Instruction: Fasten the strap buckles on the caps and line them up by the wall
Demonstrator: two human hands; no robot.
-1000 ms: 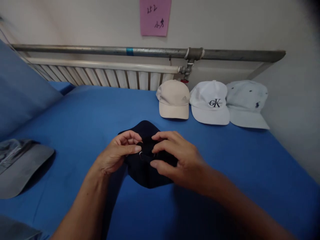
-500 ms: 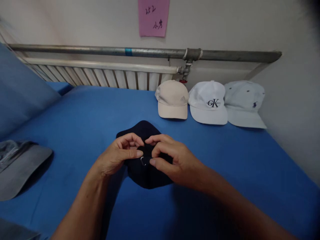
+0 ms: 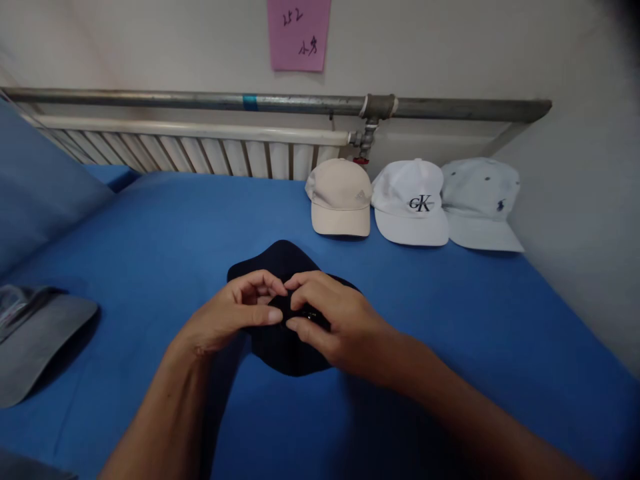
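A dark navy cap (image 3: 290,353) lies on the blue bed surface in front of me, partly hidden under both hands. My left hand (image 3: 240,307) is closed on the cap from the left, thumb and fingers pinching dark fabric near its middle. From the right, my right hand (image 3: 335,317) pinches the same area, its fingertips close to those of my left. A small shiny metal buckle (image 3: 311,315) shows in the gap under the right fingers. The strap itself is hard to make out against the dark cloth.
Along the back stand a beige cap (image 3: 341,197), a white cap (image 3: 407,183) and a pale cap (image 3: 480,193). A grey cap (image 3: 50,333) sits at the left edge. Behind are a radiator (image 3: 235,157), a metal pipe (image 3: 190,99) and a pink note (image 3: 299,33) on the wall.
My right fingertips have moved slightly left towards my left hand. The metal buckle, earlier between both hands, now glints under the right fingers. The view has shifted a little.
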